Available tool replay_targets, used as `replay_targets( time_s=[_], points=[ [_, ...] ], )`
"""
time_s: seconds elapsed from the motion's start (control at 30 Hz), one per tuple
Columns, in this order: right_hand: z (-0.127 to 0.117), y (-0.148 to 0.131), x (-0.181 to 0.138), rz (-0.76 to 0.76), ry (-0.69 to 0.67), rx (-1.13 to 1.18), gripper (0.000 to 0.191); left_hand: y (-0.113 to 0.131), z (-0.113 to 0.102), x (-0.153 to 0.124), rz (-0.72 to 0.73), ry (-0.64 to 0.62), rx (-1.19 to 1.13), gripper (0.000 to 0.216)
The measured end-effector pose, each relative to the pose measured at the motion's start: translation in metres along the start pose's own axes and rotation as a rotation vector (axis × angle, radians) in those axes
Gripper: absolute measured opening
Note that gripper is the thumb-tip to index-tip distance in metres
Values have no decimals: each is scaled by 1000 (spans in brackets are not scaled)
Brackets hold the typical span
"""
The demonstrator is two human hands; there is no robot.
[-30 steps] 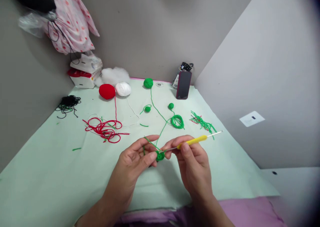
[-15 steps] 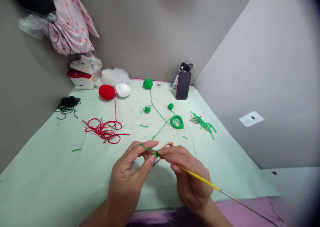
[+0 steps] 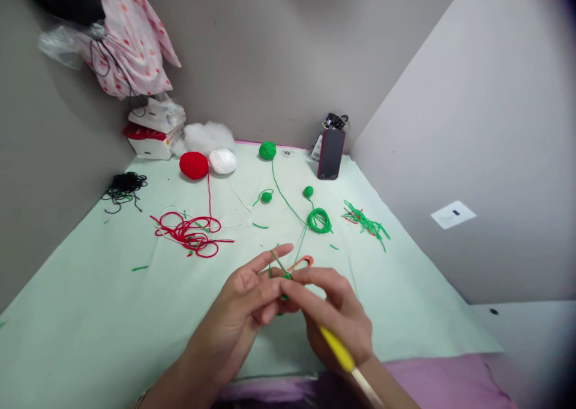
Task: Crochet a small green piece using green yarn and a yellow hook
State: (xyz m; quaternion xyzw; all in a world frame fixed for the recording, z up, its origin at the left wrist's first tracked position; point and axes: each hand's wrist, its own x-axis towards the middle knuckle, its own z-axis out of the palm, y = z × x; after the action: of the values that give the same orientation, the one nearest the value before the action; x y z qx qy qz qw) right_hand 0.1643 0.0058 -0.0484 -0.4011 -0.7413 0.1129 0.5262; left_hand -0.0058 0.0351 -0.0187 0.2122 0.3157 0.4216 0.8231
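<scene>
My left hand (image 3: 245, 298) pinches a small green crochet piece (image 3: 285, 278), with the green yarn strand (image 3: 300, 241) running over its raised forefinger. My right hand (image 3: 337, 319) is closed round a yellow-handled crochet hook (image 3: 339, 352). The hook's tip points into the green piece and its shaft runs down toward me. The strand leads back across the table to a green yarn ball (image 3: 267, 150). An orange scissors handle (image 3: 306, 260) shows just behind my fingers.
On the pale green table cover (image 3: 90, 313) lie a red yarn ball (image 3: 194, 165), a white yarn ball (image 3: 222, 161), a red yarn tangle (image 3: 189, 234), green coils (image 3: 319, 220), yarn scraps (image 3: 366, 222), black yarn (image 3: 122, 187) and a phone (image 3: 330, 153). Grey walls close in on all sides.
The crochet hook swung from pointing right, to down-right, to nearly straight toward me. My left forefinger lifted with the strand over it, and both hands moved slightly nearer.
</scene>
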Motion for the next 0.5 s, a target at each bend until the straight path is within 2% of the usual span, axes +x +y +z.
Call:
replay_targets(
  time_s=[0.03, 0.13, 0.23, 0.33, 0.5],
  points=[
    [-1, -2, 3, 33, 65, 74, 36, 2, -1, 0, 2, 10, -19, 55],
    [-3, -7, 14, 234, 151, 371, 24, 6, -3, 0, 78, 42, 7, 47],
    [-1, -6, 19, 354, 178, 599, 19, 4, -4, -1, 136, 31, 80, 44],
    [1, -3, 19, 389, 172, 615, 18, 4, -5, -2, 173, 68, 141, 41],
    [-3, -7, 18, 322, 195, 513, 19, 8, -12, -2, 235, 117, 265, 36]
  ],
)
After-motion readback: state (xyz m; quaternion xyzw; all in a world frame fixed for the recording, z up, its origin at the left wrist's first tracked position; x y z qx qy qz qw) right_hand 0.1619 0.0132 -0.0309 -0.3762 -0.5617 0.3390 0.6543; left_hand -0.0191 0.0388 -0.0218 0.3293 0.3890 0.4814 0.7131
